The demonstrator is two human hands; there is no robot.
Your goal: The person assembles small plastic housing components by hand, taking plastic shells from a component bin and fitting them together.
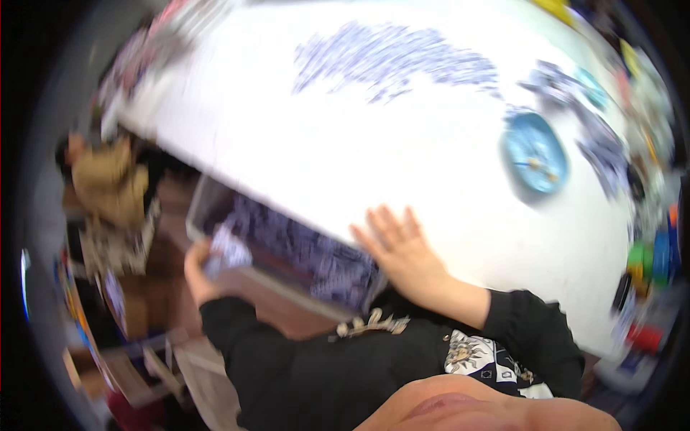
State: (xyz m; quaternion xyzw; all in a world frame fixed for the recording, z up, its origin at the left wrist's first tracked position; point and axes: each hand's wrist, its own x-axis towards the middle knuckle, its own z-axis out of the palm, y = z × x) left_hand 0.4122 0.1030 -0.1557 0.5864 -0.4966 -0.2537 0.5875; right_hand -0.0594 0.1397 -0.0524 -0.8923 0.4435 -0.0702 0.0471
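My left hand (199, 269) is closed around a small bundle of pale bluish-white pieces (231, 249), blurred by motion, at the left rim of a clear plastic bin (196, 208). Many dark blue-and-white patterned pieces (287, 241) fill this bin, which sits below the table edge. On the white table (302, 151), near that edge, my right hand (402, 251) lies with its fingers spread and nothing in it. A wide scatter of similar bluish pieces (392, 61) covers the far part of the table.
A light blue oval basin (535, 152) with small things in it stands on the right side of the table. Grey-blue cloth-like pieces (604, 147) lie beyond it. Clutter lines the right edge, including a red object (645, 337). Another person (111, 179) is at far left.
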